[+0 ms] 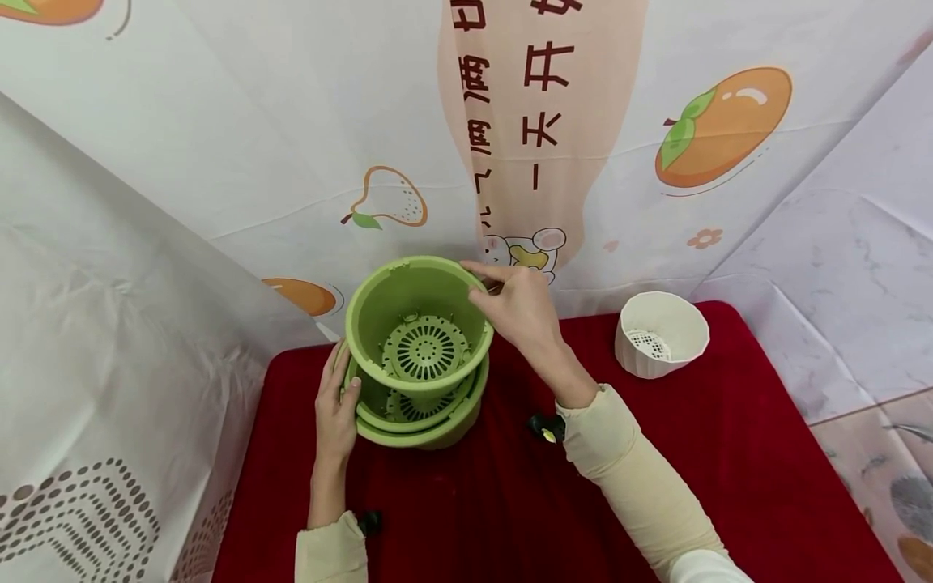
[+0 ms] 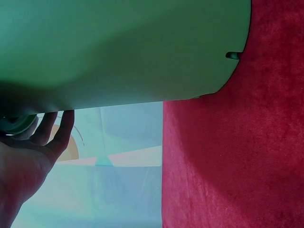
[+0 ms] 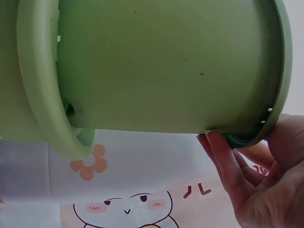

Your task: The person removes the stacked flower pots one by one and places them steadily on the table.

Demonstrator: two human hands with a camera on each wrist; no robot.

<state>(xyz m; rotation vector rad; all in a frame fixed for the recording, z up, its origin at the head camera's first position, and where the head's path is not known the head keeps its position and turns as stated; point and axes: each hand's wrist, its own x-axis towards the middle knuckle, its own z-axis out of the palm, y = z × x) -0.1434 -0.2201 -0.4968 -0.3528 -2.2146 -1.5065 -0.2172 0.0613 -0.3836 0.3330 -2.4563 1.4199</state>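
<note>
Patterned cloth backdrop [image 1: 306, 146]: white, hung in front of both hands, printed with orange fruits and a cartoon bear [image 1: 525, 251].
Red-covered table [image 1: 758, 453]: spread beneath both hands.
Nested green pots [image 1: 430, 439]: two, one inside the other, just right of the left hand; no brand that I can make out.
Upper green pot [image 1: 421, 332]: between the hands, tilted, its slotted base partly down in the nested pair.
Left hand [image 1: 338, 405]: holding the nested pair at the rim, fingers along the outside, thumb over the edge.
Right hand [image 1: 521, 304]: pinching the upper pot's far-right rim, thumb inside, fingers outside.
White pleated pot [image 1: 662, 334]: right of the right hand, well apart from it, with a perforated base.
Dark red Chinese characters [image 1: 541, 129]: beyond the right hand, running sideways up the cloth; I can read 一天开, with the next cut off. A second column is partly lost in a fold.
</note>
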